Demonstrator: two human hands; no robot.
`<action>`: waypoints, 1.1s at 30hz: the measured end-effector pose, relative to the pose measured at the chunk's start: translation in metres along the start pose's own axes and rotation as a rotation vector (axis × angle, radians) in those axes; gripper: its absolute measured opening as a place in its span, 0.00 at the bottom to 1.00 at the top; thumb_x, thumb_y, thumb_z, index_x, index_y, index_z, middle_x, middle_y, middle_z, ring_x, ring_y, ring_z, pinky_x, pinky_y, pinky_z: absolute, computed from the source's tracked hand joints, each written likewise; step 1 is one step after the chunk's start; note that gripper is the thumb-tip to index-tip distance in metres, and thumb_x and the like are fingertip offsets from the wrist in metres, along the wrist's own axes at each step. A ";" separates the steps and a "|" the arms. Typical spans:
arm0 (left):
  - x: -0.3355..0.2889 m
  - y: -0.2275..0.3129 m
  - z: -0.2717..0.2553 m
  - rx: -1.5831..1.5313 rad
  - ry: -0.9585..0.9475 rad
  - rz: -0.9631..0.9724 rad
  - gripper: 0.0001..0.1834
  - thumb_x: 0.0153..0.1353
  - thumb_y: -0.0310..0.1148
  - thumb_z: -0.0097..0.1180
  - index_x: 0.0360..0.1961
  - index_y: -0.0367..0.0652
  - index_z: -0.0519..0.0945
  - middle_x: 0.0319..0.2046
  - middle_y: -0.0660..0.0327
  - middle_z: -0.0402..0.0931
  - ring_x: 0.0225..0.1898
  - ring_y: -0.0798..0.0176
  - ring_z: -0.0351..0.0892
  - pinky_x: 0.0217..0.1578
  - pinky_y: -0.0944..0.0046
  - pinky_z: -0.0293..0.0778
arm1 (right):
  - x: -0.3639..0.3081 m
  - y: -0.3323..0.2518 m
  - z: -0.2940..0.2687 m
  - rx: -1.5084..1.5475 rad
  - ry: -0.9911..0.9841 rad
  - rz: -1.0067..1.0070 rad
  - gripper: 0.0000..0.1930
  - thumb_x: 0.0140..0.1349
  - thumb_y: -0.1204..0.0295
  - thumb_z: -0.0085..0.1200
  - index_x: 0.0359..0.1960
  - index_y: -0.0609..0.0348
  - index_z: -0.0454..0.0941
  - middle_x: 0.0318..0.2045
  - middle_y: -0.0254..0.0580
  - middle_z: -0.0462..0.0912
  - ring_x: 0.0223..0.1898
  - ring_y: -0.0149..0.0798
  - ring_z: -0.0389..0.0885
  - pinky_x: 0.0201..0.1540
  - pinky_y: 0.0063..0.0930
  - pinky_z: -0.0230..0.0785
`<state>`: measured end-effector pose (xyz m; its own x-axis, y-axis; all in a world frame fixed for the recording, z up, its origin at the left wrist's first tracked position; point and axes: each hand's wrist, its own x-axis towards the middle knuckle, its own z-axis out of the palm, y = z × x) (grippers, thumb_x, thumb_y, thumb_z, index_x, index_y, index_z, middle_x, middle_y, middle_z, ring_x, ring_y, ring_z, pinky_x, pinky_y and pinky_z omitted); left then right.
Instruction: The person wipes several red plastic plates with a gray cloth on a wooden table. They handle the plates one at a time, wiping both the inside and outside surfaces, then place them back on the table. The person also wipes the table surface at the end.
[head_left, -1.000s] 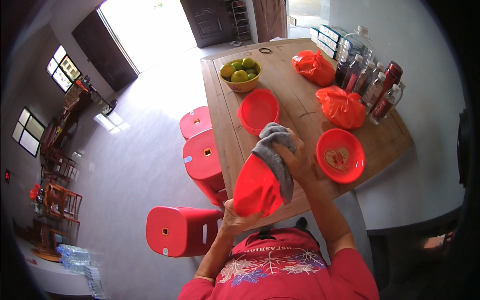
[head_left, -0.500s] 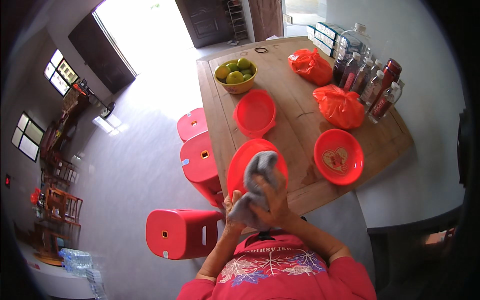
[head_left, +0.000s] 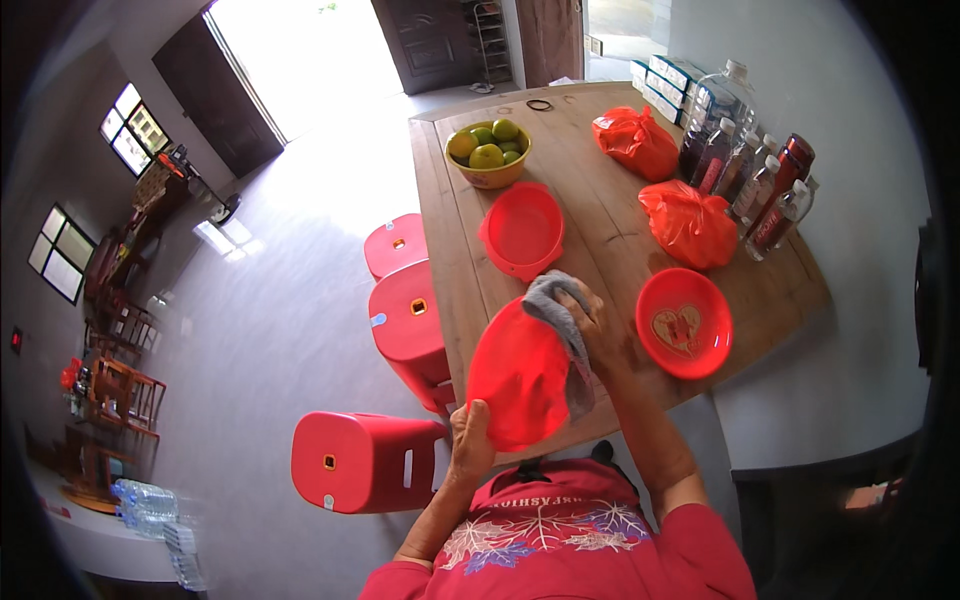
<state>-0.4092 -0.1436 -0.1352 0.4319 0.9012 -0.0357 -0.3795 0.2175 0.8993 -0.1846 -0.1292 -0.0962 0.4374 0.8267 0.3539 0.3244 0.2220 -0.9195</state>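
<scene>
A red plastic plate point(head_left: 515, 375) is tilted up over the near edge of the table. My left hand point(head_left: 472, 440) grips its lower left rim, the thumb lying on the face. A grey cloth point(head_left: 560, 300) is bunched in my right hand point(head_left: 598, 325), pressed against the plate's upper right rim, and its loose end hangs down along that side. Just beyond the plate lies a red basin with small handles point(head_left: 525, 230). To the right of my right hand rests another red plate point(head_left: 685, 322) with a gold heart print.
On the wooden table point(head_left: 590, 240) stand a yellow bowl of green fruit point(head_left: 487, 155), two tied red bags point(head_left: 690, 225), several bottles point(head_left: 780, 220) and stacked boxes point(head_left: 665, 85). Red stools point(head_left: 335, 462) line the table's left side. A wall rises at the right.
My right hand has moved the cloth from the plate's middle to its far right rim. The plate is now tilted more toward me, and its face shows more fully.
</scene>
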 end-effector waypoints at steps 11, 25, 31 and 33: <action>0.029 0.004 0.009 -0.149 0.088 -0.069 0.35 0.68 0.58 0.36 0.59 0.36 0.64 0.54 0.51 0.70 0.54 0.57 0.72 0.54 0.57 0.71 | -0.102 0.016 0.057 -0.289 0.098 -0.087 0.31 0.59 0.66 0.54 0.64 0.55 0.61 0.61 0.63 0.57 0.61 0.59 0.61 0.63 0.44 0.53; 0.023 0.014 -0.014 -0.628 -0.230 -0.153 0.30 0.71 0.52 0.32 0.62 0.39 0.61 0.59 0.53 0.67 0.58 0.54 0.68 0.60 0.55 0.64 | -0.099 -0.030 0.029 -0.723 -0.243 -0.882 0.20 0.55 0.68 0.53 0.52 0.48 0.75 0.54 0.49 0.67 0.58 0.52 0.67 0.55 0.44 0.64; 0.020 0.044 -0.001 -0.711 -0.106 -0.160 0.28 0.71 0.49 0.36 0.62 0.40 0.61 0.61 0.52 0.64 0.61 0.51 0.65 0.61 0.49 0.62 | -0.109 0.013 0.004 -0.829 0.065 -0.744 0.23 0.55 0.71 0.57 0.55 0.51 0.73 0.54 0.56 0.66 0.58 0.55 0.67 0.58 0.45 0.64; 0.020 0.047 -0.006 -0.737 -0.142 -0.185 0.27 0.71 0.46 0.35 0.63 0.39 0.61 0.61 0.51 0.64 0.61 0.52 0.65 0.61 0.48 0.63 | -0.099 0.015 -0.005 -0.742 0.157 -0.666 0.23 0.54 0.70 0.58 0.54 0.54 0.74 0.55 0.59 0.65 0.59 0.58 0.66 0.56 0.45 0.65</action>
<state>-0.4238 -0.1129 -0.0961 0.6230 0.7802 -0.0561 -0.7164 0.5980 0.3594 -0.2191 -0.2105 -0.1440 0.0655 0.5623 0.8243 0.9596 0.1911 -0.2066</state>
